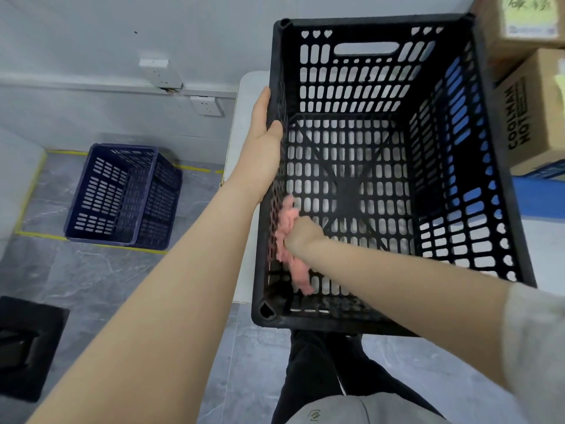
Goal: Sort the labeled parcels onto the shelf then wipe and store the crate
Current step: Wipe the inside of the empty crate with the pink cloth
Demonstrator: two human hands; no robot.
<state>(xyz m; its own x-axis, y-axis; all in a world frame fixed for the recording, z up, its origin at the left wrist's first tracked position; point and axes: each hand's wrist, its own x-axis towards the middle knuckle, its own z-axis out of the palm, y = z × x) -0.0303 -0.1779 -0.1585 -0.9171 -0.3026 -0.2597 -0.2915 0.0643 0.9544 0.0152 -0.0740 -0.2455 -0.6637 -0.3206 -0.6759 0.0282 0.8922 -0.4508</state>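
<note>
A black perforated plastic crate (363, 24) stands in front of me on a white surface, with nothing inside but my hand and a cloth. My left hand (263, 139) grips the crate's left wall from outside, thumb hooked over the rim. Inside the crate, my right hand (301, 235) holds a crumpled pink cloth (289, 240) and presses it against the inner left wall near the front corner. Cardboard parcels (532, 111) with labels are stacked at the right, beside the crate.
A dark blue crate (122, 197) sits on the grey floor at the left inside yellow tape lines. Wall sockets (206, 105) are on the grey wall behind. A black object (27, 347) lies on the floor at the lower left. My legs show below the crate.
</note>
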